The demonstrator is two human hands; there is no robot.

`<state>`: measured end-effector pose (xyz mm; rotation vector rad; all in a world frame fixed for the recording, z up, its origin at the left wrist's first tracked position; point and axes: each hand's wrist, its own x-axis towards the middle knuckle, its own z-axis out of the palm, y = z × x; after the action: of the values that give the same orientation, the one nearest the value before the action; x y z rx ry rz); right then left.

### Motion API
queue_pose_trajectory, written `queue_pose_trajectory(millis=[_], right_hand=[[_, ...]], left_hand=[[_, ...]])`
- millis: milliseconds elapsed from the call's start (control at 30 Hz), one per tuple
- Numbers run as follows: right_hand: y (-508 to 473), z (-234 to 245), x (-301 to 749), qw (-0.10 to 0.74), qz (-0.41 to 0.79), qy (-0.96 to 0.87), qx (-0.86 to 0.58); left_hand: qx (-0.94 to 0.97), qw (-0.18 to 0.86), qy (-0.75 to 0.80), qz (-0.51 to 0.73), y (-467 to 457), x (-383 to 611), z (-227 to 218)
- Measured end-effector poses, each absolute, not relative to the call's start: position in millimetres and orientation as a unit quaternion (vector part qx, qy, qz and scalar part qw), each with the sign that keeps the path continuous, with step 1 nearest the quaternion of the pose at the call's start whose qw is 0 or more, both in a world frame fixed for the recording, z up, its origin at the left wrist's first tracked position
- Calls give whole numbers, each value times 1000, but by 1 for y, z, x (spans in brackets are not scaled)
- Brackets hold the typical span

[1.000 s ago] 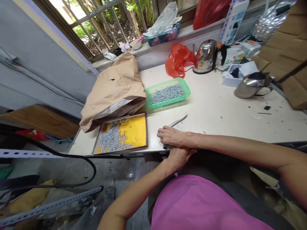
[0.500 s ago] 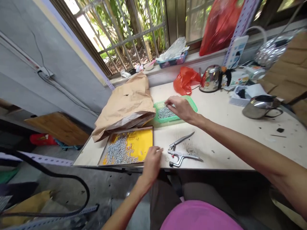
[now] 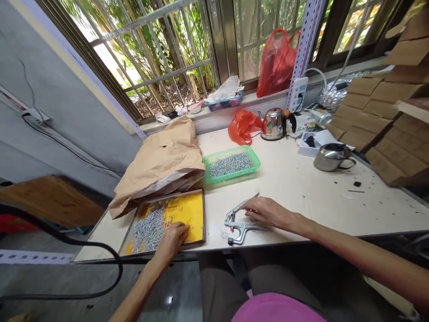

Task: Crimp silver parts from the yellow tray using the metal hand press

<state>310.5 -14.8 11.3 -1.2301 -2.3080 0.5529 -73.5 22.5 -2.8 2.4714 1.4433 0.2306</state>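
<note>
My left hand (image 3: 173,239) reaches into a shallow brown-rimmed tray (image 3: 203,214) with a yellow bottom. Its fingers are bent down and drawn together beside a heap of small silver metal pins (image 3: 149,232); whatever is between the fingertips is hidden. On the table, my right hand (image 3: 268,212) is closed over the handles of metal pliers (image 3: 239,226), which have a spring, a red part and a black knob at the jaw. The pliers still lie on the tabletop. Behind them stands a green plastic basket (image 3: 232,177) holding many similar metal pins (image 3: 231,164).
A large brown paper bag (image 3: 161,156) lies behind the tray. Farther back are a red plastic bag (image 3: 243,127), a steel kettle (image 3: 273,125) and a steel pot (image 3: 330,158). Cardboard boxes (image 3: 385,112) are stacked at right. Small dark scraps dot the right tabletop.
My right hand has left the green basket and come down onto the pliers' handles. My left hand has moved from the tray's right edge into the tray. The camera view has shifted.
</note>
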Motion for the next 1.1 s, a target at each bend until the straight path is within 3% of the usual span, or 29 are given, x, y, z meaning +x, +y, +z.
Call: queue_pose_trajectory(millis=[400, 900, 1033, 1100], right_hand=[[-44, -23, 324, 208, 245, -831, -455], [-52, -38, 328, 203, 262, -818, -471], [-56, -30, 326, 185, 243, -831, -464], [-58, -26, 325, 166, 230, -840, -462]], left_hand=[[822, 194, 533, 49, 25, -74, 7], [858, 176, 483, 13, 32, -73, 8], [827, 163, 531, 90, 19, -55, 11], [764, 234, 578, 163, 9, -35, 15]])
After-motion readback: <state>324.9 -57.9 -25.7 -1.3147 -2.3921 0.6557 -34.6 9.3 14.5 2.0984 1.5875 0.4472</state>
